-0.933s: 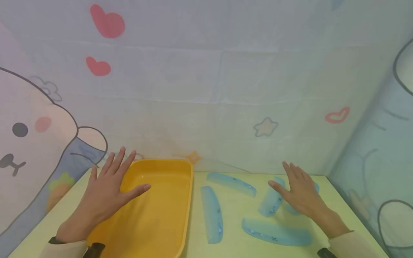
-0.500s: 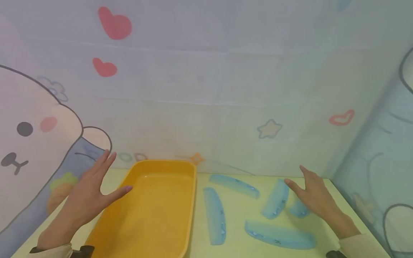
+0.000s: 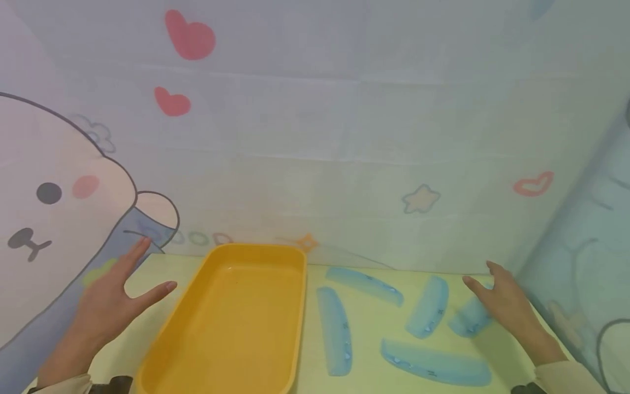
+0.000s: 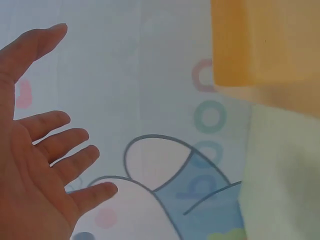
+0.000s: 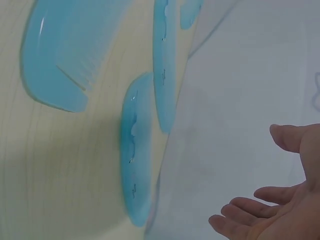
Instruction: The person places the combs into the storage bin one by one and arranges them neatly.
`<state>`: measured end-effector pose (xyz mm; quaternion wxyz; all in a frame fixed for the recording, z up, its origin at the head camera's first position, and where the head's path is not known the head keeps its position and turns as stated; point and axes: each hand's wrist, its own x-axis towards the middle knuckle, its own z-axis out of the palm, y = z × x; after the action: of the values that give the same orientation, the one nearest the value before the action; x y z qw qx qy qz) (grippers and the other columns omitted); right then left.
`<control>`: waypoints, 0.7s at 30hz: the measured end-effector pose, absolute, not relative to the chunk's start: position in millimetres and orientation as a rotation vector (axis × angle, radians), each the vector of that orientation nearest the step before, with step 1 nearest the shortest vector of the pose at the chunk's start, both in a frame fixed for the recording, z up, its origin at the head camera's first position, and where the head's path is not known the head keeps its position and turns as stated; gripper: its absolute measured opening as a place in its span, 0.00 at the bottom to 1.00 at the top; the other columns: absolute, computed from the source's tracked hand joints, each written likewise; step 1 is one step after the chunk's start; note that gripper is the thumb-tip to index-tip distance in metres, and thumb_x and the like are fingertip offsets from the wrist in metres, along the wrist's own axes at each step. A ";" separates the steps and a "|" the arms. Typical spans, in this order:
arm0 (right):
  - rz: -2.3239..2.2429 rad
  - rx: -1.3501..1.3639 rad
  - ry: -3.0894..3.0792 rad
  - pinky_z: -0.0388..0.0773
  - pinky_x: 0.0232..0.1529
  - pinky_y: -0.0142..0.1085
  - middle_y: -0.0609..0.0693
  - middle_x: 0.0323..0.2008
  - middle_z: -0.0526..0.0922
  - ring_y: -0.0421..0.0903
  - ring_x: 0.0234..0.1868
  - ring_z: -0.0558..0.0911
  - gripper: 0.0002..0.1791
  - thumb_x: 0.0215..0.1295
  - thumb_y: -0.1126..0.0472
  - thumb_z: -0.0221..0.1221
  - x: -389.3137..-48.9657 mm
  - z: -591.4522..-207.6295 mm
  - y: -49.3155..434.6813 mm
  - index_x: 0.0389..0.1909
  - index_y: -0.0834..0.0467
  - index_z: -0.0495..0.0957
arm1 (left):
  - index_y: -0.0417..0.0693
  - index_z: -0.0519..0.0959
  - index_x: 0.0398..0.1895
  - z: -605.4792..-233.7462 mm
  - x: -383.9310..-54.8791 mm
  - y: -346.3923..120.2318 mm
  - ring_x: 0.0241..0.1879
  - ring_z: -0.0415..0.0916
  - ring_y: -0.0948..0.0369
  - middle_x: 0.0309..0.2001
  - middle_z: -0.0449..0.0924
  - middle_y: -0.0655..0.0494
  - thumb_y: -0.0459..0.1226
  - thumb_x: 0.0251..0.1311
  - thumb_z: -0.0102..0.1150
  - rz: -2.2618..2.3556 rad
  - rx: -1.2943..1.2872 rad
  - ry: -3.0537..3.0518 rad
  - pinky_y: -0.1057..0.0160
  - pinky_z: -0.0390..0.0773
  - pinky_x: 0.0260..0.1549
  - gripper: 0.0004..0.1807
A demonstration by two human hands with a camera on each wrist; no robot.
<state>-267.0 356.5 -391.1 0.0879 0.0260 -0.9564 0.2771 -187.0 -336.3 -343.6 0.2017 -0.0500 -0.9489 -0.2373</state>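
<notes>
My left hand (image 3: 105, 306) hovers left of the yellow tray (image 3: 301, 328), fingers spread and thumb apart, holding nothing. In the left wrist view that palm (image 4: 35, 185) faces the camera's side, with the tray's corner at upper right. My right hand (image 3: 514, 309) is raised over the right end of the table, relaxed and holding nothing. It partly covers the nearest blue comb (image 3: 467, 320). Another comb (image 3: 428, 306) lies just left of that one. A long comb (image 3: 435, 364) lies nearest the front, and two more, an upright comb (image 3: 336, 331) and a slanted comb (image 3: 364, 284), lie beside the tray.
The pale green tabletop (image 3: 364, 350) carries the tray on the left and the combs on the right. Behind it hangs a printed cloth (image 3: 344, 137) with hearts and a bear, and another cloth panel (image 3: 590, 246) closes the right side.
Both hands have moved outward: the left from over the tray to its left side, the right further right, uncovering more of the combs. The head view has shifted slightly left.
</notes>
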 end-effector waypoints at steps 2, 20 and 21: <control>0.860 0.062 -2.844 0.63 0.62 0.77 0.87 0.70 0.55 0.84 0.68 0.59 0.52 0.84 0.39 0.50 -267.7 -392.4 362.7 0.77 0.84 0.44 | 0.52 0.52 0.88 -346.5 -189.4 -338.2 0.65 0.67 0.25 0.79 0.61 0.34 0.58 0.66 0.71 -0.663 -0.115 -2.657 0.26 0.72 0.47 0.55; 0.915 -0.170 -2.966 0.70 0.59 0.73 0.88 0.67 0.60 0.84 0.64 0.65 0.54 0.82 0.37 0.50 -275.5 -407.3 396.7 0.72 0.88 0.48 | 0.39 0.58 0.84 -400.8 -216.0 -358.7 0.70 0.68 0.33 0.77 0.63 0.32 0.45 0.71 0.71 -1.215 -0.213 -2.683 0.82 0.74 0.48 0.47; 0.909 -0.178 -2.972 0.70 0.59 0.72 0.88 0.66 0.61 0.84 0.63 0.66 0.54 0.82 0.37 0.50 -275.5 -408.9 397.5 0.71 0.89 0.49 | 0.39 0.59 0.84 -403.8 -217.2 -359.0 0.70 0.71 0.39 0.77 0.64 0.33 0.45 0.71 0.71 -1.221 -0.215 -2.683 0.82 0.74 0.49 0.46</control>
<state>-275.5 397.5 -408.9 0.0140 -0.0573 -0.9546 0.2921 -217.2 -359.0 -403.8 0.0928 -0.0724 -0.9038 -0.4114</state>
